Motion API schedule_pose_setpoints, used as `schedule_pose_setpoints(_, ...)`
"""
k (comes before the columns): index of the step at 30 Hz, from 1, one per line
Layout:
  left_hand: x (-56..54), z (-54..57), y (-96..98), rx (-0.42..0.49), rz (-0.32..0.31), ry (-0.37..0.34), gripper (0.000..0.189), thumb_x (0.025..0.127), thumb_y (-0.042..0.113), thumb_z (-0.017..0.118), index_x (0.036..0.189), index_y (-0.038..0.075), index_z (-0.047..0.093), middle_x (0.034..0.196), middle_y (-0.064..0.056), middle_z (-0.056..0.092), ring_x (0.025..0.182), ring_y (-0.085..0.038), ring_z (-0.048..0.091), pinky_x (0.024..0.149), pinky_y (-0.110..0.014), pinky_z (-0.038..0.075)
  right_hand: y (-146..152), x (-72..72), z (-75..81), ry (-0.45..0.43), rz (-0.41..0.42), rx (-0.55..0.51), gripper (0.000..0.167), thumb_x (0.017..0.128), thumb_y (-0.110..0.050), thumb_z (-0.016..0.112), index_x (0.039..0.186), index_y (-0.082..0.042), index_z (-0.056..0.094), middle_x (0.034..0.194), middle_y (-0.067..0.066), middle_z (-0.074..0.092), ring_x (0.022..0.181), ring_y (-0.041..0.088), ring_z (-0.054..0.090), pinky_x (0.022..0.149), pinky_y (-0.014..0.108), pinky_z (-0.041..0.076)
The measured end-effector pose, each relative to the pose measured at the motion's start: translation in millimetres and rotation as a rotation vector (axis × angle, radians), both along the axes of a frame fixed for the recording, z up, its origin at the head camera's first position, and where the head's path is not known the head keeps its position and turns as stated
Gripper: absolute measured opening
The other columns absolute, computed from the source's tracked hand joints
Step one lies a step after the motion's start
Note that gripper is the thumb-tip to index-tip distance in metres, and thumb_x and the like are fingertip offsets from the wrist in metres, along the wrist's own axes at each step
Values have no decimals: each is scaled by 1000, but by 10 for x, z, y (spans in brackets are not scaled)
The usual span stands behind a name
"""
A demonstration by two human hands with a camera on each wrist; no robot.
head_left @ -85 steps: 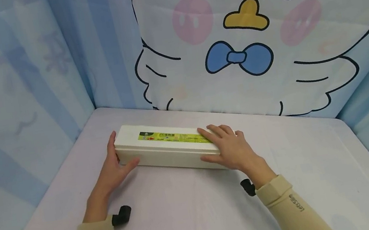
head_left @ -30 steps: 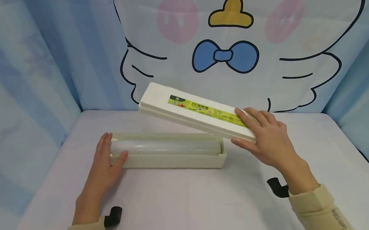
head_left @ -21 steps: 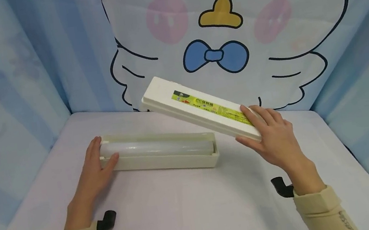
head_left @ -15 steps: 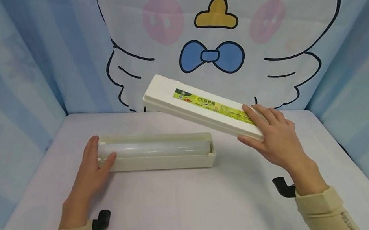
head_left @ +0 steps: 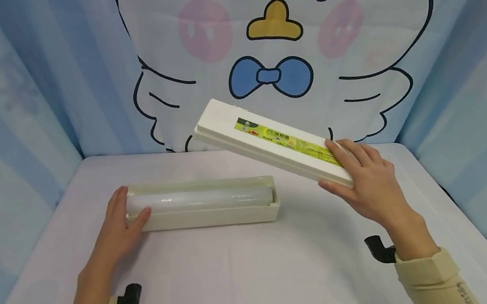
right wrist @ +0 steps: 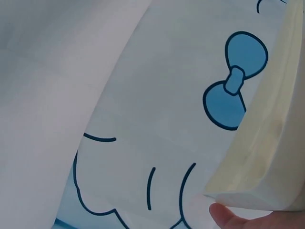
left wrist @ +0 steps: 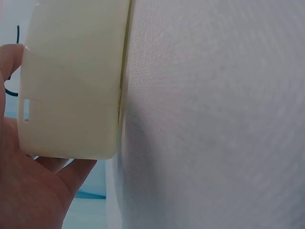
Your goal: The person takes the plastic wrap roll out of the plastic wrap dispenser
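In the head view, a long white box base [head_left: 216,220] sits on the table with a roll of clear cling film [head_left: 203,199] lying in it. My left hand [head_left: 115,229] grips its left end, thumb over the front rim and fingers round the back. The left wrist view shows that hand against the end of the box base [left wrist: 71,86]. My right hand [head_left: 368,180] holds the white lid [head_left: 270,142] by its right end, thumb along the front edge. The lid tilts upward to the left, above and right of the base, its yellow-green label facing up; its hollow underside shows in the right wrist view.
A pale cloth covers the table [head_left: 244,283]. Behind it hangs a curtain [head_left: 162,111] with a cartoon chick print, and blue patterned curtains stand at both sides. A black wrist camera [head_left: 129,297] sits at the left cuff and another wrist camera [head_left: 380,250] at the right.
Earlier the lid was on the box with both hands around it; my right hand has lifted it off, up and to the right, uncovering the roll. My left hand has stayed at the base.
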State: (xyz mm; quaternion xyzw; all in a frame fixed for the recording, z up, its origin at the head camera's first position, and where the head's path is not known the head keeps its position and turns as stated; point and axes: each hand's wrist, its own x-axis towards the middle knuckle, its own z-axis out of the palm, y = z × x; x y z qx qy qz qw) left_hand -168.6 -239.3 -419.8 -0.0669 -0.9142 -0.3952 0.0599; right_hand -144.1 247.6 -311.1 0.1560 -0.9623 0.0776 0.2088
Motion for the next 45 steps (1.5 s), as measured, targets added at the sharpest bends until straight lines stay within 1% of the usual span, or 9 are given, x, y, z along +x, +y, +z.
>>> schedule_pose_setpoints(8, 14, 13, 12, 1, 6, -42, 87, 104, 37, 56, 157, -8, 3, 161, -34, 5, 146, -53, 12, 113, -69, 15, 160, 70, 1, -14, -30, 23, 84, 89, -45, 73, 160, -24, 33, 154, 13, 38, 134, 44, 33, 87, 72, 36)
schedule_pose_setpoints(16, 16, 28, 6, 19, 28, -115, 92, 104, 43, 55, 158, -5, -2, 162, -33, 0, 147, -53, 8, 113, -69, 12, 318, 163, -35, -32, -68, 25, 84, 91, -46, 71, 161, -25, 30, 155, 15, 36, 134, 46, 32, 87, 74, 34)
schedule_pose_setpoints(21, 31, 29, 2, 30, 34, -107, 92, 103, 41, 55, 158, -6, -2, 161, -35, 1, 145, -55, 10, 112, -71, 13, 378, 187, -60, -16, -69, 19, 85, 90, -45, 73, 161, -25, 30, 154, 15, 37, 133, 47, 34, 86, 74, 35)
schedule_pose_setpoints(26, 49, 2, 16, 55, 30, -92, 91, 103, 39, 56, 157, -7, -1, 160, -36, 3, 144, -56, 10, 112, -71, 12, 456, 210, -84, 19, -70, 30, 86, 88, -44, 75, 160, -24, 32, 153, 15, 39, 131, 48, 36, 84, 74, 36)
schedule_pose_setpoints(29, 51, -13, 35, 61, 37, -97, 92, 103, 41, 55, 158, -6, -2, 160, -37, 3, 144, -57, 11, 111, -72, 12, 511, 223, -107, 27, -80, 39, 86, 88, -43, 75, 160, -24, 32, 153, 15, 39, 130, 48, 36, 82, 75, 37)
schedule_pose_setpoints(33, 66, -12, 40, 61, 42, -99, 92, 104, 42, 55, 158, -5, -3, 160, -37, 3, 144, -57, 10, 111, -73, 12, 554, 227, -147, 11, -112, 51, 85, 90, -45, 72, 161, -25, 30, 153, 15, 38, 131, 48, 35, 84, 75, 36)
schedule_pose_setpoints(38, 83, -6, 38, 53, 52, -116, 93, 104, 42, 54, 158, -5, -5, 159, -38, 1, 144, -58, 8, 111, -72, 11, 581, 236, -205, -31, -147, 54, 84, 93, -48, 68, 162, -25, 27, 155, 16, 35, 132, 48, 32, 85, 76, 35)
schedule_pose_setpoints(45, 84, -3, 57, 61, 46, -113, 94, 103, 42, 55, 158, -4, -5, 160, -36, 1, 144, -57, 9, 111, -73, 12, 654, 245, -298, -36, -175, 57, 83, 93, -48, 68, 162, -24, 27, 153, 16, 36, 131, 48, 33, 84, 75, 36)
